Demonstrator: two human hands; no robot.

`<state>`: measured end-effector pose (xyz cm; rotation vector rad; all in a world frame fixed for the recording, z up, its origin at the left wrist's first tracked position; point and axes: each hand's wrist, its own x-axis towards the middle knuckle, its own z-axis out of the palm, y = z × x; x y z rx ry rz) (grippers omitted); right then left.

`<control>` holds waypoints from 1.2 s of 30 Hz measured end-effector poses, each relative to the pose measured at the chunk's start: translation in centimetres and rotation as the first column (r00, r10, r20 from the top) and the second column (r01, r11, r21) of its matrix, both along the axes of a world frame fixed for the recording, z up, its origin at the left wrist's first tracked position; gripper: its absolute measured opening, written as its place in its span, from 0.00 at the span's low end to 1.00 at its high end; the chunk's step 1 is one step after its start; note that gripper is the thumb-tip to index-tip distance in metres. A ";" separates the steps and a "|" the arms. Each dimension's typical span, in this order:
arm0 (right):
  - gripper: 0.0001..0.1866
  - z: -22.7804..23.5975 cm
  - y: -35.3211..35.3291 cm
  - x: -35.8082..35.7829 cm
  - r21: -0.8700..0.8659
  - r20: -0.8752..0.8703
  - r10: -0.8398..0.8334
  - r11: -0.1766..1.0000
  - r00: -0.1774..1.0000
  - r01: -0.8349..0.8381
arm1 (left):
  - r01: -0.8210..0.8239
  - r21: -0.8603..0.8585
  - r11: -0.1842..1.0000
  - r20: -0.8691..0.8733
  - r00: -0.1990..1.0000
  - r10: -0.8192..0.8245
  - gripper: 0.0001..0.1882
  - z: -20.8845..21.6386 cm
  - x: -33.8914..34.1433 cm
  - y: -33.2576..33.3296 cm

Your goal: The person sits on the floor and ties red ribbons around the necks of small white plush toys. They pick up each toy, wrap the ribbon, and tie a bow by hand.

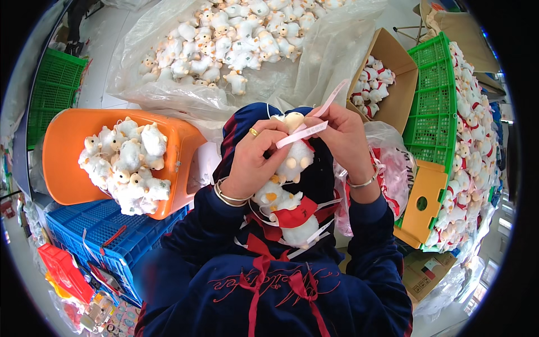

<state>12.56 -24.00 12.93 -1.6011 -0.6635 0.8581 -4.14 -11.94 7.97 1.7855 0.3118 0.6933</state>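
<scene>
In my lap sits a small white plush toy [293, 164] with a cream-coloured head and a bit of red cloth at its neck. Above its head, a pale pink printed ribbon [302, 135] runs between my hands. My left hand [255, 160] is closed, thumb and forefinger pinching the ribbon's left part beside the toy. My right hand [341, 135] pinches the ribbon on the other side, and one strip sticks up past its fingers. Just below lie another white plush toy [272, 196] and one with a red cape [295, 218], with loose ribbon ends around them.
At left, an orange plastic chair [59, 163] holds several white plush toys, beside a blue crate [132, 236]. Ahead, a heap of plush toys [241, 42] lies on plastic sheeting. A cardboard box [396, 53], a green crate [429, 106] and caped toys [469, 140] stand at right.
</scene>
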 end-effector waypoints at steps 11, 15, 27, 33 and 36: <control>0.05 0.5 0.1 -0.4 0.119 -0.089 0.100 0.989 0.991 -0.089 | -0.003 -0.213 0.977 -0.051 0.999 -0.008 0.06 -0.9 0.1 0.2; 0.04 0.2 -1.3 -0.2 0.199 -0.174 0.178 0.970 0.968 -0.143 | -0.021 -0.436 0.900 -0.093 0.995 -0.022 0.05 -0.3 0.5 0.0; 0.12 0.7 -2.6 1.9 0.088 -0.154 0.446 0.895 0.882 -0.437 | 0.071 -0.378 0.923 -0.037 0.995 -0.091 0.04 -0.7 0.9 0.7; 0.11 1.5 -1.3 1.5 -0.168 -0.061 0.275 0.945 0.960 -0.281 | 0.029 -0.303 0.953 -0.021 0.999 -0.037 0.04 -0.4 1.1 0.3; 0.06 1.7 -1.2 1.1 -0.235 -0.114 0.315 0.913 0.942 -0.334 | 0.014 -0.283 0.959 -0.027 0.999 -0.022 0.05 -0.3 1.1 0.3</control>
